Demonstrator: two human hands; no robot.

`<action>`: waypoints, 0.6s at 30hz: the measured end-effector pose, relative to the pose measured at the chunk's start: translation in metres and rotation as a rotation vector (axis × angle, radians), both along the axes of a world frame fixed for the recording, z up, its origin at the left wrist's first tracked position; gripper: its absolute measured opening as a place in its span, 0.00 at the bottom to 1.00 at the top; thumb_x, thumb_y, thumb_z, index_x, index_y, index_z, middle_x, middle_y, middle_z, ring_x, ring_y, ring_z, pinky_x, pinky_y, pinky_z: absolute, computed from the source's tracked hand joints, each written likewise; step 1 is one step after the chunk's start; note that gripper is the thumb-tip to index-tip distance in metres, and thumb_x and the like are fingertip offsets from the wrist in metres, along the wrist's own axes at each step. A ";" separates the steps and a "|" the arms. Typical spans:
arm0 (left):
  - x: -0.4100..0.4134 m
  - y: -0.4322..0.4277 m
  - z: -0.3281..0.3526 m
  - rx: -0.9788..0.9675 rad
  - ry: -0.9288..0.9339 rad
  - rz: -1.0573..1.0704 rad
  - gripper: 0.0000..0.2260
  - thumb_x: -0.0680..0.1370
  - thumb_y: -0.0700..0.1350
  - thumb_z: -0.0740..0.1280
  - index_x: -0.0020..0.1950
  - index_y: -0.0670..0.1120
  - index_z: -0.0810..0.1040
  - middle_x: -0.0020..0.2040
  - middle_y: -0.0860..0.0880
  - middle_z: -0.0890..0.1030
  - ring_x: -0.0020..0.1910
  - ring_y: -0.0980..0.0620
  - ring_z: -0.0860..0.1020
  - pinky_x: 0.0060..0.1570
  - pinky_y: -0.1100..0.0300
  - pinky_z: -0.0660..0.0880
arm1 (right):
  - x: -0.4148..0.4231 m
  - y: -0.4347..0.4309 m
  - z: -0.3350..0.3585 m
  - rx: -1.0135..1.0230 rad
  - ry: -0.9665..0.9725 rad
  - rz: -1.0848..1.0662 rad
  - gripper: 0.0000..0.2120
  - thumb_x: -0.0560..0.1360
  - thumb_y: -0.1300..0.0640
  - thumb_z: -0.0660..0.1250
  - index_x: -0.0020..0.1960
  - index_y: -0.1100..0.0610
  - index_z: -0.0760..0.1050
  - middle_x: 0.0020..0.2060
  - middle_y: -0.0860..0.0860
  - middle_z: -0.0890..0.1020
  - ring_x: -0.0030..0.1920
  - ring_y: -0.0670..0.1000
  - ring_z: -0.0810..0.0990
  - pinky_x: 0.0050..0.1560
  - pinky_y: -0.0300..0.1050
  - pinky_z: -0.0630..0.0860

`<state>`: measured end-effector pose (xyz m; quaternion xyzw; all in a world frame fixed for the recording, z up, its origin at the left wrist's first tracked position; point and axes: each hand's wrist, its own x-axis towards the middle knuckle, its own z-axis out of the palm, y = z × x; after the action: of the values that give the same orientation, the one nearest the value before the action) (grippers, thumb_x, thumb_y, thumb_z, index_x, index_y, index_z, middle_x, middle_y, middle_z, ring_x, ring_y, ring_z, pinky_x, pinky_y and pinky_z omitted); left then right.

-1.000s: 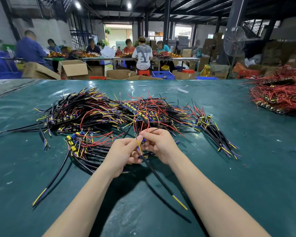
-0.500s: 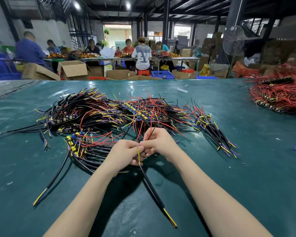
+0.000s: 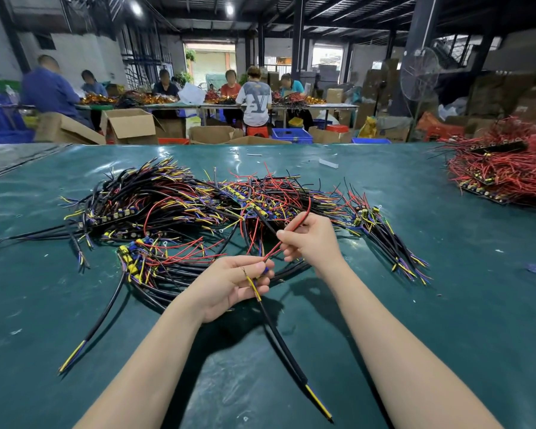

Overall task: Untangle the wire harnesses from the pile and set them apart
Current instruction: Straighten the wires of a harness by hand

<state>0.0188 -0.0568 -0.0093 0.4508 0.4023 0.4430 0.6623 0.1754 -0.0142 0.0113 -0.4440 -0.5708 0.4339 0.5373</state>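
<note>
Dim steel-beamed workshop space lay beyond a green-covered table (image 3: 446,320), and on it sprawled the pile of wire harnesses (image 3: 174,205), black, red, yellow and blue strands matted together just ahead of both hands. The left hand (image 3: 229,286) was curled round the upper end of a black sheathed cable (image 3: 280,345), pinching its thin yellow and blue leads at the fingertips; the cable trailed back toward the person, its yellow tip resting on the cover. The right hand (image 3: 311,239), raised slightly above and beyond the left, pinched a red wire (image 3: 296,224) between thumb and forefinger. That wire ran taut from the left fingertips up through the right and on past it.

Behind the table stood an open cardboard box (image 3: 130,125) and a blue crate (image 3: 291,135); what they held could not be told. A second heap of red wires (image 3: 508,178) sat at the table's far right. Further back, people (image 3: 256,100) worked at long benches (image 3: 338,106) near a pedestal fan (image 3: 420,77).
</note>
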 end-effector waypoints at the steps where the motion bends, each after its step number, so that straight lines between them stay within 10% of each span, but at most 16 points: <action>1: 0.000 0.000 0.000 -0.007 -0.008 -0.022 0.10 0.76 0.34 0.61 0.41 0.40 0.82 0.33 0.46 0.82 0.29 0.57 0.80 0.30 0.66 0.77 | 0.003 0.001 0.001 -0.008 0.018 -0.015 0.12 0.71 0.72 0.67 0.33 0.61 0.69 0.20 0.52 0.76 0.18 0.44 0.73 0.20 0.36 0.73; 18: 0.012 -0.002 0.011 0.033 0.175 0.161 0.14 0.76 0.39 0.57 0.31 0.46 0.70 0.24 0.52 0.76 0.22 0.59 0.66 0.19 0.70 0.63 | 0.009 0.001 0.015 -0.230 0.533 0.039 0.07 0.74 0.66 0.65 0.37 0.60 0.73 0.20 0.49 0.77 0.21 0.42 0.75 0.25 0.35 0.76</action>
<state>0.0306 -0.0590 0.0014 0.4647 0.4860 0.4605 0.5795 0.1845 -0.0130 0.0264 -0.3613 -0.3649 0.6074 0.6061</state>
